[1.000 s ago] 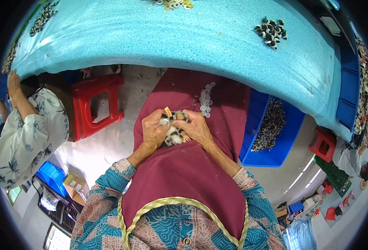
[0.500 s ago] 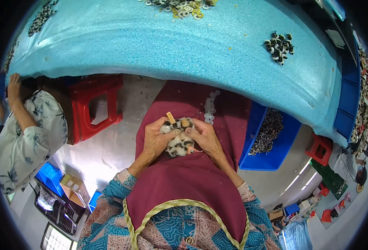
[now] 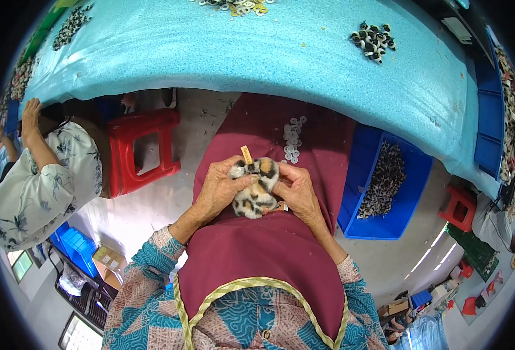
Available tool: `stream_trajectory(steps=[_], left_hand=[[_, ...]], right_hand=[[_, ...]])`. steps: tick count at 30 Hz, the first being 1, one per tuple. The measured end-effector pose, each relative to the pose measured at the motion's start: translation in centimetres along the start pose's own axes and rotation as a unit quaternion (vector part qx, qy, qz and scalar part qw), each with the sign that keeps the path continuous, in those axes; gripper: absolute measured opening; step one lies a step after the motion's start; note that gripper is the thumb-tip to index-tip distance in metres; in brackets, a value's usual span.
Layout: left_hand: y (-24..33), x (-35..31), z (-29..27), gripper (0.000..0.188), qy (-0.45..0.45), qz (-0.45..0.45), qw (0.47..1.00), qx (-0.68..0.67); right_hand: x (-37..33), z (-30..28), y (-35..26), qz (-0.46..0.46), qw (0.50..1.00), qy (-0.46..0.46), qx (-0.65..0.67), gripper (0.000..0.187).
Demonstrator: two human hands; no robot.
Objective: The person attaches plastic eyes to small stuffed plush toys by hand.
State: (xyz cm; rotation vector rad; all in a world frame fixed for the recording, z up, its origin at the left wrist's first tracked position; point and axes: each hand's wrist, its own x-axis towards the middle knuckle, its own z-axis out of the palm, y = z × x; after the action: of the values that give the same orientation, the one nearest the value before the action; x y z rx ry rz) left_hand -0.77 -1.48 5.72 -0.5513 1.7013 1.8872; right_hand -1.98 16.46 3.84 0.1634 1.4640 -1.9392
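Fingers (image 3: pixel 241 184) of left hand (image 3: pixel 215 190) and right hand (image 3: pixel 301 195) pinch one mottled plush piece (image 3: pixel 251 201) with one tan tag (image 3: pixel 246 154).

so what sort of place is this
Probably a workshop where things are made by hand: the left hand and right hand hold a furry, patchy piece, a blue bin nearby holds a heap of small mottled pieces, and another person is at the same blue-covered table.
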Motion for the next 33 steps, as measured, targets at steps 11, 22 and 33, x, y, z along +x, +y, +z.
stream_trajectory(steps=[11,22,33], left_hand=[[-0.1,-1.4,-0.2,0.040,-0.158,-0.177,0.902,-0.362],[0.1,-1.2,0.5,0.042,-0.175,-0.187,0.874,-0.412],[1.4,-0.3,-0.3,0.046,-0.177,-0.114,0.899,-0.384]], right_hand=[[-0.2,1.4,0.4,-0.167,0.928,0.130,-0.305,0.015],[-0.1,0.8,-0.9,-0.180,0.955,0.112,-0.207,0.017],[-1.4,-2.8,-9.6,-0.248,0.902,0.161,-0.315,0.004]])
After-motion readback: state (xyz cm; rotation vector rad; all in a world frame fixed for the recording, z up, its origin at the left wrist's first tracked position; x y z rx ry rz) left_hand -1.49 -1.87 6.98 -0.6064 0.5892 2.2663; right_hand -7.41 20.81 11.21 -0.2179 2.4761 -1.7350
